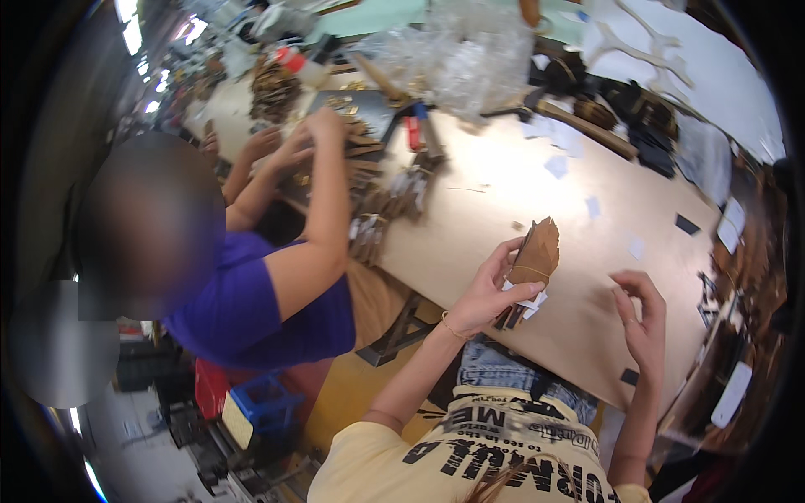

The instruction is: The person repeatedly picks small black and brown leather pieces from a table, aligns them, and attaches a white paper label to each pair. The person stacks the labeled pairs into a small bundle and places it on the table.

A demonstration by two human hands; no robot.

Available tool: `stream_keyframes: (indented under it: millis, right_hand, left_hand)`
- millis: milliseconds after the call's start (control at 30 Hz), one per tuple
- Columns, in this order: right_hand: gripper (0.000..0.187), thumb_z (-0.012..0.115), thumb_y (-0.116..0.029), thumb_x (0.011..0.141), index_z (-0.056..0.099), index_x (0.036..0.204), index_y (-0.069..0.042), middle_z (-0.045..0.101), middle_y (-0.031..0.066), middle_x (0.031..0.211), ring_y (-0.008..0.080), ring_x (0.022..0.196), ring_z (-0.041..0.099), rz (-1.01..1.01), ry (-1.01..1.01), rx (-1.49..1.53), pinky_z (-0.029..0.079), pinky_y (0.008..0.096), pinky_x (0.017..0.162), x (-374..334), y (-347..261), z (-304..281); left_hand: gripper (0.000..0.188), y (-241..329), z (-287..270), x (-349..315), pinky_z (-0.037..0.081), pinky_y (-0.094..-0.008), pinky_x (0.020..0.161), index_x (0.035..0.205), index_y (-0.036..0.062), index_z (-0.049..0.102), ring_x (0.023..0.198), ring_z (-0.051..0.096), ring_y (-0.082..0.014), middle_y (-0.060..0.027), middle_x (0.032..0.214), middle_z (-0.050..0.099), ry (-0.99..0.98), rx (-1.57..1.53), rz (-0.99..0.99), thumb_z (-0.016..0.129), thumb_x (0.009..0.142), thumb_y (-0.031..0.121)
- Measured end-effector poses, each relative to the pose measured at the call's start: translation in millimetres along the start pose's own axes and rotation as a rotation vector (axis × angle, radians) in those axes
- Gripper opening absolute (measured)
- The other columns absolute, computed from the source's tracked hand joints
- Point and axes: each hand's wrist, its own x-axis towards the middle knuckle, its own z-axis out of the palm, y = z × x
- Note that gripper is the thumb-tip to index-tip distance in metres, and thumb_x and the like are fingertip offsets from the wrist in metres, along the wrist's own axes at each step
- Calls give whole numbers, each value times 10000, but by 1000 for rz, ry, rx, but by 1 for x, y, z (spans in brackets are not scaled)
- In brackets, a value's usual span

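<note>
My left hand [486, 295] is closed round a bundle of brown leather pieces [538, 251], held upright above the near edge of the table. A thin band circles the bundle, and white paper slips [530, 303] stick out at its lower end. To the right, my right hand [641, 314] hovers over the tabletop with nothing in it. Its fingers are bent, with the thumb held apart from them. Left of my hands, several more brown bundles with white slips [409, 191] lie along the table.
On my left a co-worker in a purple shirt [260, 310] reaches over a dark board [387, 113] with small gold-coloured parts. A hammer [381, 82], clear plastic bags [470, 59] and dark straps [646, 109] lie at the back of the pale table [486, 243]. Brown leather strips [746, 277] hang at the right.
</note>
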Motion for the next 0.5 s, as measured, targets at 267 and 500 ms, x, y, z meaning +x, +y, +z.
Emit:
stream_keyframes:
  millis: [267,500]
  right_hand:
    - [145,617,-103,957,649,1050,4,625,18,949,109,880,547,235,32,201,439,261,836,-19,19,0]
    - [147,631,-78,932,660,1052,3,650,51,954,138,883,580,161,75,74,460,278,825,-23,14,11]
  left_hand:
    - [781,26,-56,1,502,-376,887,1428,18,389,1042,600,-287,-162,1131,507,625,959,421,770,749,77]
    - [742,20,-66,42,342,-493,1035,1435,76,421,1241,469,-356,-191,1389,466,957,1412,357,743,784,225]
